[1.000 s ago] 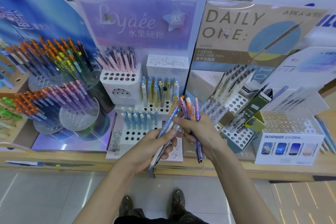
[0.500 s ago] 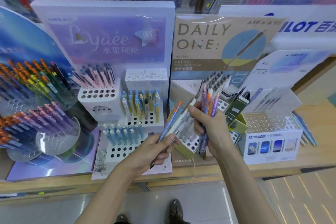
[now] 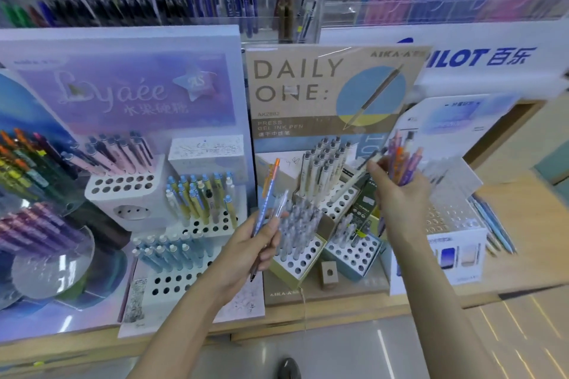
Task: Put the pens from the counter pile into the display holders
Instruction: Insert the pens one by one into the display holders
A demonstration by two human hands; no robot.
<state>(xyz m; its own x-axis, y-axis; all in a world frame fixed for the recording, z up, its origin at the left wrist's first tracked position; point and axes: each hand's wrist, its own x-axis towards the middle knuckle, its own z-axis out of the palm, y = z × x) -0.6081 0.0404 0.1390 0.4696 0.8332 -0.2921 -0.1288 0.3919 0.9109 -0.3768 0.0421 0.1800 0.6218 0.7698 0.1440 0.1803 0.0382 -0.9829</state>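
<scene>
Signage: "DAILY ONE:" board [image 3: 308,83], "PILOT" banner [image 3: 462,57]. Left hand [image 3: 249,252] grip pinching two pens [image 3: 267,194]; right hand [image 3: 400,197] grip clutching pen bunch [image 3: 403,160].

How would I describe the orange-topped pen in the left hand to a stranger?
Find the beige DAILY ONE board in the middle. In front of its lower left corner, the left hand holds two pens. The orange-topped pen is the taller one, with a blue barrel; the clear pen beside it is shorter.
</scene>
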